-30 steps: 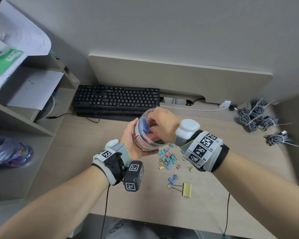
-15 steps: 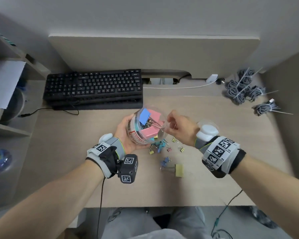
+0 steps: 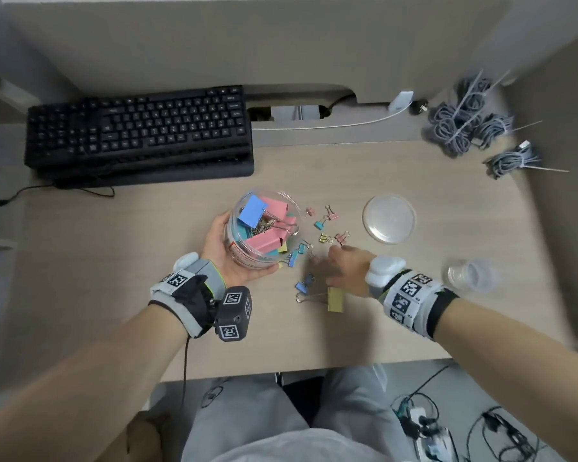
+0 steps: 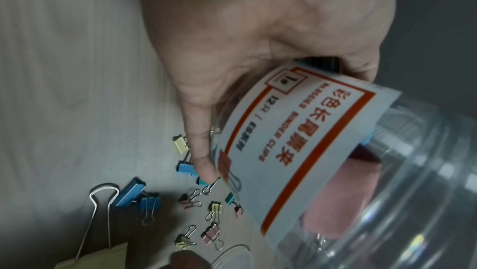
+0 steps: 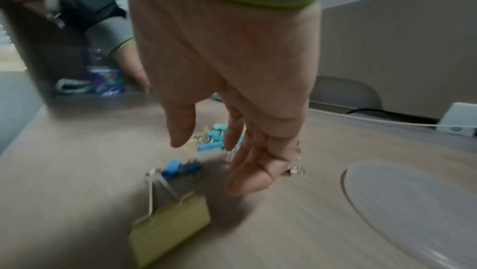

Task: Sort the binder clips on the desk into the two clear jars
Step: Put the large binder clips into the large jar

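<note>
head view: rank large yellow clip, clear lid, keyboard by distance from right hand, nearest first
1. large yellow clip, just beside the right hand, toward the desk's near edge.
2. clear lid, beyond the hand, toward its right.
3. keyboard, far back left.

Clear jar (image 3: 247, 251) with red-bordered white label; pink, blue clips inside. Yellow big clip (image 3: 335, 299). Black keyboard (image 3: 137, 131). Beige woodgrain desk (image 3: 114, 278).

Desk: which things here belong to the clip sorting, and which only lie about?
Job: big jar, held by left hand; small jar; lid; loose clips; yellow clip; right hand.

Lying about: keyboard, cable bundles, white cable.
</note>
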